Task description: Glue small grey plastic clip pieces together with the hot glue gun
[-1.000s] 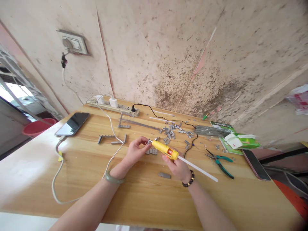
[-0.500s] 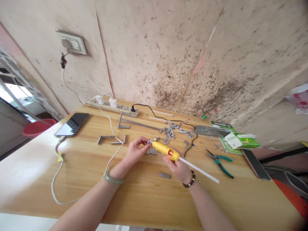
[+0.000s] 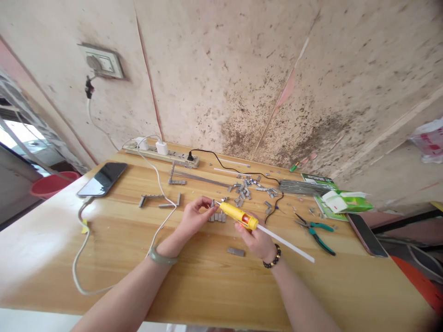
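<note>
My right hand (image 3: 256,237) is closed around a yellow hot glue gun (image 3: 238,215), with a long white glue stick (image 3: 287,243) jutting from its back end. The nozzle points left at my left hand (image 3: 198,216). Between the left thumb and fingertips I pinch a small grey block (image 3: 212,203), mostly hidden by the fingers. Just below the nozzle, a short row of grey blocks (image 3: 218,217) lies on the table. A single flat grey piece (image 3: 236,251) rests nearer to me, between my forearms.
Loose grey blocks (image 3: 245,190) are scattered beyond my hands. Green-handled pliers (image 3: 320,235) and a phone (image 3: 367,235) lie at right, near a bundle of thin wires (image 3: 304,186). A white cable (image 3: 159,230) crosses the left side from a power strip (image 3: 176,159); another phone (image 3: 103,180) lies there.
The glue gun's nozzle has drawn back very slightly from the small block in my left hand. Otherwise both hands keep nearly the same place, and the view has shifted a little.
</note>
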Demonstrator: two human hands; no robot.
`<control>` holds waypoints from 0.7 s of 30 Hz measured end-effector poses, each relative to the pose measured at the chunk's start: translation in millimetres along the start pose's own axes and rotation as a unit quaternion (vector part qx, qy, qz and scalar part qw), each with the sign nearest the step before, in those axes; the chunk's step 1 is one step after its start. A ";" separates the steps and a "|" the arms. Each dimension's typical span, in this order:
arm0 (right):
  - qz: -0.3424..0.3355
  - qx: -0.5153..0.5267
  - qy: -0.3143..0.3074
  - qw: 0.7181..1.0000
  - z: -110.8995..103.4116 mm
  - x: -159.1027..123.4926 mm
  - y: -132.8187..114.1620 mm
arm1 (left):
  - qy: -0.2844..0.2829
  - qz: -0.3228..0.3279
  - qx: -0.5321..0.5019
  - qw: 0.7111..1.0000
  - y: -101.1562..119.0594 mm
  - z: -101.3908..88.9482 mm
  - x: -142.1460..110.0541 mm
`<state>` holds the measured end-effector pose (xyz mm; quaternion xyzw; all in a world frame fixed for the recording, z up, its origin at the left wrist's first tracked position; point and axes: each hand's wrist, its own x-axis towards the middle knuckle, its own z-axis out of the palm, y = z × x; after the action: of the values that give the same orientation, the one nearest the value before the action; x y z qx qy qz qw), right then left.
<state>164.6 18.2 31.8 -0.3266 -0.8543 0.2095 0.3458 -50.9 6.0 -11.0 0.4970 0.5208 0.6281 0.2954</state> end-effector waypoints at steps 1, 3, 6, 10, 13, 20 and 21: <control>0.002 -0.001 0.008 1.000 -0.7 0.4 0.4 | -0.001 -0.001 -0.001 1.000 -0.3 -0.2 -0.1; 0.007 -0.001 0.030 1.000 -2.1 1.3 1.9 | -0.002 -0.001 -0.002 1.000 -1.7 -0.7 -0.2; 0.008 0.008 0.052 0.999 -3.8 2.8 4.5 | -0.002 0.001 0.002 1.000 -4.3 -1.3 -0.2; 0.006 0.032 0.067 0.997 -4.1 3.8 4.4 | -0.004 0.002 0.010 1.000 -6.0 -1.7 0.6; 0.008 0.042 0.066 0.997 -4.8 4.2 1.4 | -0.009 0.005 0.014 1.000 -6.4 -2.2 1.4; 0.029 0.032 0.023 0.999 -19.9 0.4 1.6 | -0.017 0.019 0.012 1.000 -6.7 -3.0 2.4; 0.033 0.019 0.014 0.999 -23.9 -3.0 4.0 | -0.021 0.018 0.011 1.000 -6.6 -3.0 2.5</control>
<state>185.2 22.0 44.3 -0.3506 -0.8341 0.2322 0.3571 -55.6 9.1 -16.4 0.5222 0.5123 0.6173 0.2893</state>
